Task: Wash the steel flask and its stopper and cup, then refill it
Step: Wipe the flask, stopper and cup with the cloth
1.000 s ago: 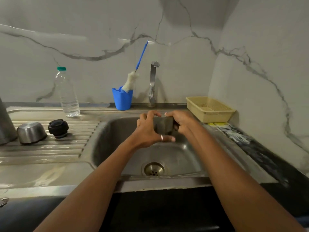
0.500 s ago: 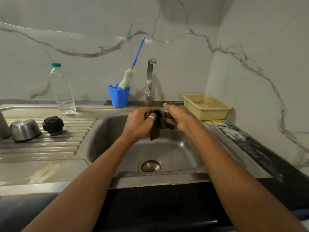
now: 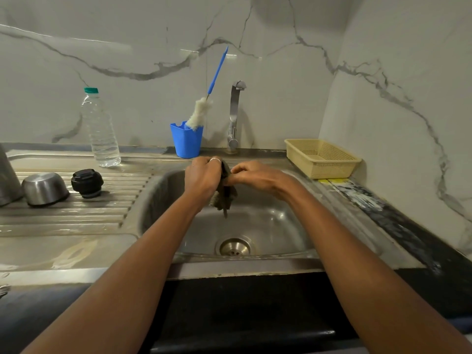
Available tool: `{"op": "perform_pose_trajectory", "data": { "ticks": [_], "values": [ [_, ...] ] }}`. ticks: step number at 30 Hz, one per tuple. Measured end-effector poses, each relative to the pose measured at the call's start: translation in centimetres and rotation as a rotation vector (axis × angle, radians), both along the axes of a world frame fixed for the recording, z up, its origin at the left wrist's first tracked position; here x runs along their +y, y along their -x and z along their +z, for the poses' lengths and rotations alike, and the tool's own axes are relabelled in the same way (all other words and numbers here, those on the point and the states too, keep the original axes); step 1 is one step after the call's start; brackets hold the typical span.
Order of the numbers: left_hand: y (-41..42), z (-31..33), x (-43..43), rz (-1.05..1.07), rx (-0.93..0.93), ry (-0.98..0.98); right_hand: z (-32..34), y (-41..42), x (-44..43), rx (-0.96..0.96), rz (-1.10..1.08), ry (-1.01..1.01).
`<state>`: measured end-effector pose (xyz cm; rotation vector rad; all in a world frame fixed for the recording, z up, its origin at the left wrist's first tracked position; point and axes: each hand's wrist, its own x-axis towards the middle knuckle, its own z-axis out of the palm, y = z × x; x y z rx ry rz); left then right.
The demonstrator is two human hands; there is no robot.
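Over the steel sink [image 3: 281, 226], the left hand [image 3: 201, 178] and right hand [image 3: 258, 176] both clench a dark cloth [image 3: 224, 198], its end hanging below the fingers. Well left of the grip, on the ribbed drainboard [image 3: 102, 213], sit the black stopper [image 3: 87, 183], the upturned steel cup [image 3: 44, 189], then the steel flask [image 3: 7, 177] at the picture's edge. Just beyond the hands stand a blue holder [image 3: 187, 141] and the tap [image 3: 235, 113].

Brush [image 3: 198, 114] in blue holder [image 3: 187, 144]; tap [image 3: 233, 111], yellow basket [image 3: 332, 170]
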<state>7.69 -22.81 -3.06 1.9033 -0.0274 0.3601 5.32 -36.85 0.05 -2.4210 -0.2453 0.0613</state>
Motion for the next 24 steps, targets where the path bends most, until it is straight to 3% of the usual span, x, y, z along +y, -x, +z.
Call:
{"op": "perform_pose_trajectory", "data": {
  "ticks": [6,15,24],
  "values": [
    [-0.5,-0.1,0.4,0.027,-0.011,-0.087,-0.3,-0.6,-0.2,-0.197,-0.133,0.124],
    [-0.6,0.0,0.5,-0.003,-0.015,-0.132,-0.1,-1.6,-2.1,-0.406,-0.312,-0.165],
    [-0.4,0.5,0.3,-0.075,-0.116,-0.086,0.6,-2.1,-4.6,-0.458,-0.343,-0.195]
  ]
}}
